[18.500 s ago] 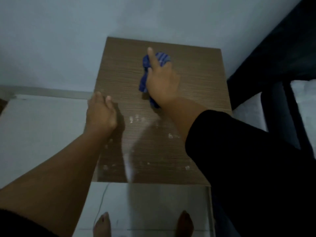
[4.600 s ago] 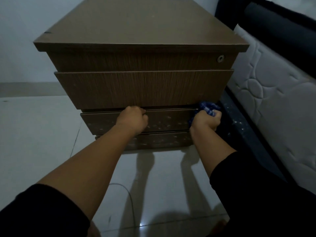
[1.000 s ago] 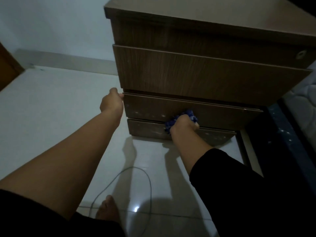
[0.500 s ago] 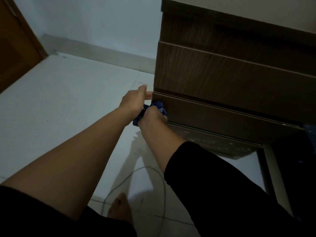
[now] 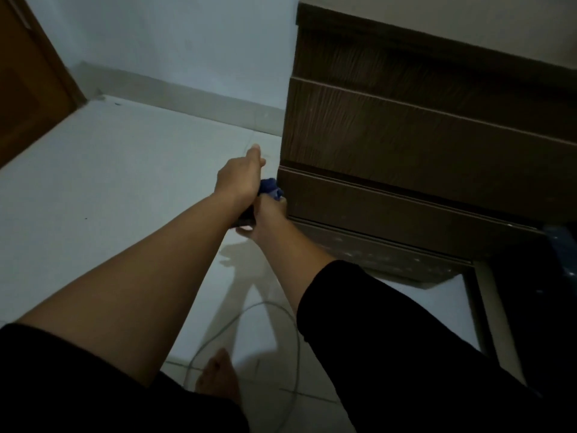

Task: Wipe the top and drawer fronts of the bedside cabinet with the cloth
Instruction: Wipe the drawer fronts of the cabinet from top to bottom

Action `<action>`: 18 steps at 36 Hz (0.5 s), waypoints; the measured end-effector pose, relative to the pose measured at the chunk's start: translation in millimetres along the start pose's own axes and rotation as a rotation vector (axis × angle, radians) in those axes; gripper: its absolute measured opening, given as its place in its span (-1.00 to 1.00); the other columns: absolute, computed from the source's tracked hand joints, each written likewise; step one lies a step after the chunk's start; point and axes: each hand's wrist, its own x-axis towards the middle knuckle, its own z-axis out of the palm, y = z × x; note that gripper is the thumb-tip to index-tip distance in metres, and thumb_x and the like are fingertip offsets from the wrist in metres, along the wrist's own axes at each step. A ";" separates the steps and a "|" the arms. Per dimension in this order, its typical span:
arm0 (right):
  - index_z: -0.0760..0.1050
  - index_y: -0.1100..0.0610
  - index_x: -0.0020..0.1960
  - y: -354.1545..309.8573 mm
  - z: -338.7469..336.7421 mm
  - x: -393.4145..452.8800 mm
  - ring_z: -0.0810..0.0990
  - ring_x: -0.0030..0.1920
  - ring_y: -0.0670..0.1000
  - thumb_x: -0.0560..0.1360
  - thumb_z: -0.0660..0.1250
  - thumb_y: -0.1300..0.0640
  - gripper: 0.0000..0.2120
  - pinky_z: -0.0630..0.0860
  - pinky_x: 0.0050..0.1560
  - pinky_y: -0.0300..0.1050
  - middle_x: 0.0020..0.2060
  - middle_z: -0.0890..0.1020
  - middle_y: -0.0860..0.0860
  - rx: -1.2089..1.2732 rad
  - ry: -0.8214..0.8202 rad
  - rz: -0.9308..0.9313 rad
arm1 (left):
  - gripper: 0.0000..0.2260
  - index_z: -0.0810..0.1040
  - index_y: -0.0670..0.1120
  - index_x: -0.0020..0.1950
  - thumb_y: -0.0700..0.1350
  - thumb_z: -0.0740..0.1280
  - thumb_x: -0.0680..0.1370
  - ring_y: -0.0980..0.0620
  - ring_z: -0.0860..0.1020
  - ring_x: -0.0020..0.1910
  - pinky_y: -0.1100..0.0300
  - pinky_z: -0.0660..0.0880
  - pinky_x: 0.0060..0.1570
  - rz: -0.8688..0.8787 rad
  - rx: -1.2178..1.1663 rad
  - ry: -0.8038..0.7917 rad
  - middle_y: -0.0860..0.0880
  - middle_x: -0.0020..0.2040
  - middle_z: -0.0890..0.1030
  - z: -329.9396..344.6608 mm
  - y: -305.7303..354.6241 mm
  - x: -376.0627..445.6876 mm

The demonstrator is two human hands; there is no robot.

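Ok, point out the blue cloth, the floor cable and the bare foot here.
blue cloth (image 5: 270, 187), head view, its bunched upper fold.
cable (image 5: 262, 303), head view, top of its loop on the floor.
bare foot (image 5: 218, 379), head view, its upper side.

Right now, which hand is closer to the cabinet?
Right. The right hand, gripping the blue cloth, is at the left edge of a lower drawer front on the cabinet; the left hand sits farther left, off its corner.

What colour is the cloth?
Dark blue. The cloth shows best in the head view, gripped in the right hand.
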 end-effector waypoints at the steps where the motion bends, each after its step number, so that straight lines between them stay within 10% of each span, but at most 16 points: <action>1: 0.38 -0.04 0.18 -1.6 -13.7 -2.9 0.51 0.22 0.20 0.57 0.12 0.18 -0.77 0.45 0.02 0.16 0.27 0.50 0.12 -0.111 0.018 -0.035 | -0.52 0.51 -0.08 0.33 0.10 -0.04 0.64 -0.09 0.47 0.27 0.15 0.30 0.15 -0.030 0.007 0.011 -0.11 0.36 0.50 3.0 0.3 -1.1; 13: 0.27 0.04 0.37 -14.0 -147.9 5.7 0.55 0.15 0.20 0.51 0.23 0.16 -0.56 0.47 -0.13 0.10 0.27 0.52 0.12 -0.214 0.208 0.026 | -0.41 0.31 -0.10 0.47 0.23 -0.07 0.60 -0.16 0.40 0.38 -0.08 0.31 0.40 -0.224 -0.195 -0.009 -0.14 0.44 0.40 53.6 10.1 -33.7; 18: 0.30 0.13 0.37 -35.4 -214.8 2.9 0.51 0.24 0.22 0.57 0.16 0.12 -0.63 0.41 0.12 0.22 0.29 0.48 0.16 -0.075 0.291 0.015 | -0.42 0.22 -0.09 0.51 0.22 -0.07 0.61 -0.16 0.33 0.44 -0.06 0.22 0.46 -0.237 -0.265 -0.018 -0.13 0.48 0.34 79.7 20.0 -45.5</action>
